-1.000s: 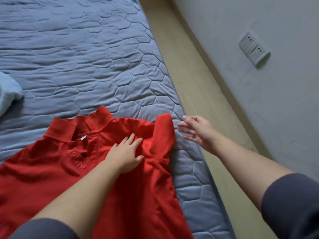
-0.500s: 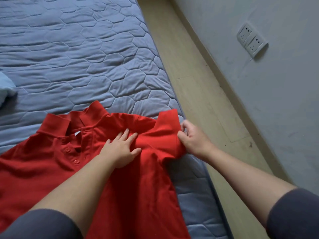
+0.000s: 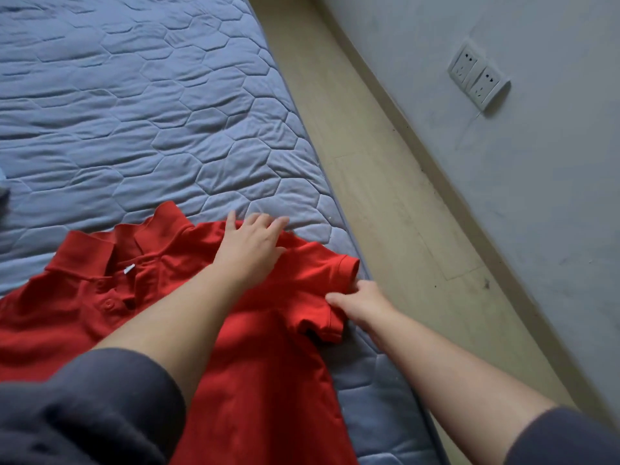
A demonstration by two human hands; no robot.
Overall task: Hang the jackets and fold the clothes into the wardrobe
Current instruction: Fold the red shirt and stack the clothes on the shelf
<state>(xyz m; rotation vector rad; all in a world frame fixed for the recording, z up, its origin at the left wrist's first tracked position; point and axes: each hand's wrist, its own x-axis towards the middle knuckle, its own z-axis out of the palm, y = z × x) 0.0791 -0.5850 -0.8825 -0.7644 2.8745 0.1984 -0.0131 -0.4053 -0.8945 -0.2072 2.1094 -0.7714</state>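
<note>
A red polo shirt [image 3: 268, 380] lies front up on the blue quilted bed [image 3: 167, 112], its collar at the left and its short sleeve spread out toward the bed's right edge. My left hand [image 3: 250, 246] lies flat on the shirt's shoulder with its fingers straight and spread, the fingertips reaching onto the quilt. My right hand [image 3: 360, 302] grips the hem of that sleeve near the bed's edge, its fingers curled round the cloth.
A strip of pale wooden floor [image 3: 385, 179] runs between the bed and a grey wall [image 3: 536, 196] on the right. A double wall socket [image 3: 478, 77] sits on that wall. A bit of pale blue cloth [image 3: 2, 186] shows at the far left edge.
My right hand took hold of the sleeve that was folded upward and pulled it out flat to the right. My left hand slid from the chest up to the shoulder.
</note>
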